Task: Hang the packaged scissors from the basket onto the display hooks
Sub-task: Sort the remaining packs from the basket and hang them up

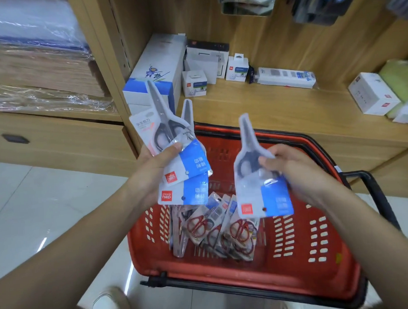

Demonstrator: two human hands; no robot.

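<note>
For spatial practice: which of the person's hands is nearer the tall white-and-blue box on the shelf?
Left. The left hand, gripping scissor packs, is just in front of the box; the right hand, pinching another pack, is farther right, above the red basket.

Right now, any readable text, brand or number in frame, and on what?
"deli": red logo, upside down, on the scissor packs in the left hand.
Red logo on the single pack in the right hand: blurred, likely the same.
Chinese print on all the packs: too blurred to read.
Red logos on the shelf boxes: too small to read.
Numbers: none legible.
</note>
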